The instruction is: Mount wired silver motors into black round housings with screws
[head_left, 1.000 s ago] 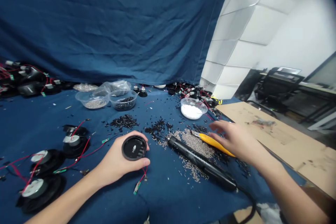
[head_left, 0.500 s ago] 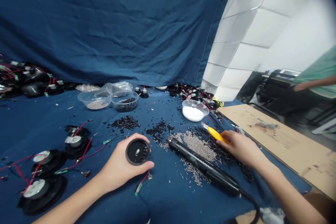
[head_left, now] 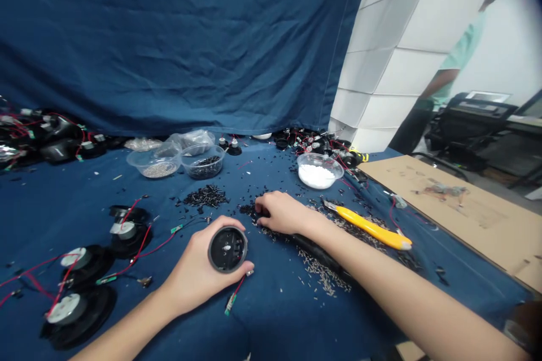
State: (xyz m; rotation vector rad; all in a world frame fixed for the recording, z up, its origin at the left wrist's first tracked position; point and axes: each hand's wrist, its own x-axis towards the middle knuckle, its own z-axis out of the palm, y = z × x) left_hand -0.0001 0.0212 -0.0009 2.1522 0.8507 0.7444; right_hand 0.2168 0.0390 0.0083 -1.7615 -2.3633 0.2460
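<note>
My left hand is closed around a round black plastic housing, its open side facing up with a small pale part at the centre. A red wire with a small green circuit board hangs below it. My right hand is down at a scatter of small black parts, fingers curled in; whatever lies between the fingertips is too small to make out. Beneath that hand and forearm lies a black electric screwdriver, partly hidden. The yellow utility knife rests on the small parts to the right.
Silver screws lie around the screwdriver. Clear bowls hold screws, black parts and white pieces. Wired motor units sit at left, and more are heaped behind. Cardboard and another person are at right.
My right hand has let go of the utility knife, leaving it on the table, and moved left to the black parts. My left hand still holds the housing. The person behind has shifted.
</note>
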